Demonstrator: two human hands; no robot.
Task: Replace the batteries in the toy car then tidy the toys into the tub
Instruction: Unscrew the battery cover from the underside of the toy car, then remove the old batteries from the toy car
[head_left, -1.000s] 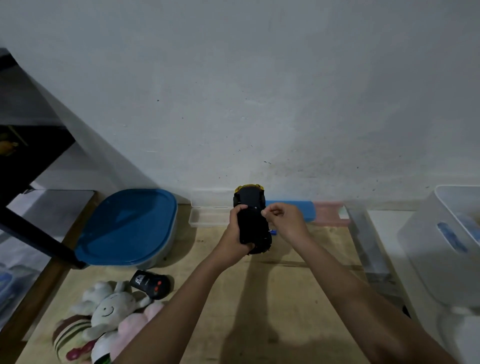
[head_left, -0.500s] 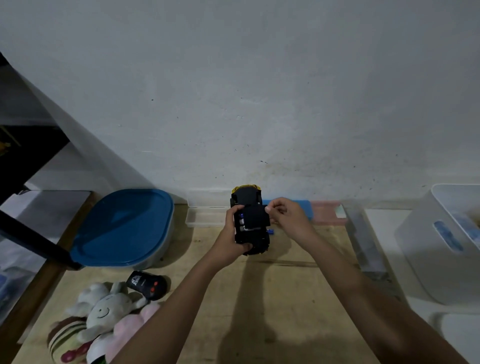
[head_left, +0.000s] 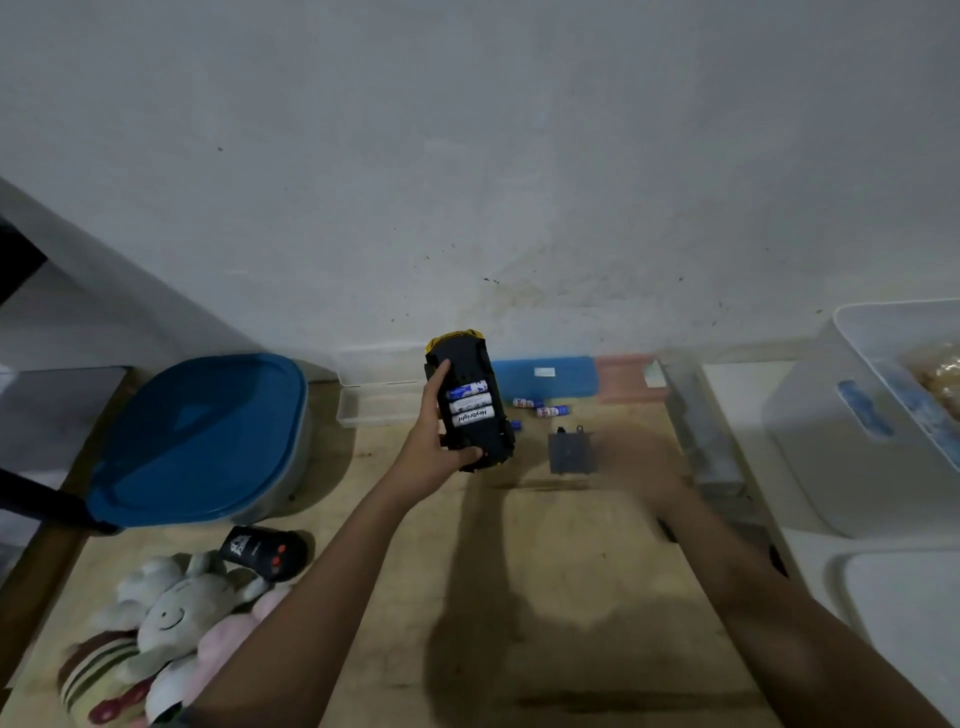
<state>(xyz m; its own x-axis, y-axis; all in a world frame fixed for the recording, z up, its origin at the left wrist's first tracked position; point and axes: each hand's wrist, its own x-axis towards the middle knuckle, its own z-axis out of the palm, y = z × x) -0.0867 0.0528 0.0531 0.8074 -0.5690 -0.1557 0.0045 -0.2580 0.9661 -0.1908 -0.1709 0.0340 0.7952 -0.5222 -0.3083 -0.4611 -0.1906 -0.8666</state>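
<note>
Here, toy car (head_left: 467, 364): held underside up above the table (head_left: 519, 571), so its open battery bay (head_left: 470, 409) faced the viewer.
Left hand (head_left: 436, 441): fingers wrapped round the car.
Right hand (head_left: 654, 467): blurred beside the loose cover (head_left: 570, 453); grip unclear.

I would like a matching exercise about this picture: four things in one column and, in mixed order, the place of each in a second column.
1 toy car
2 battery cover
3 remote control
4 fitted batteries

a beside the plush toys
b gripped by the left hand
c in the car's open compartment
d flat on the table, right of the car

Pairs: 1-b, 2-d, 3-a, 4-c
</note>
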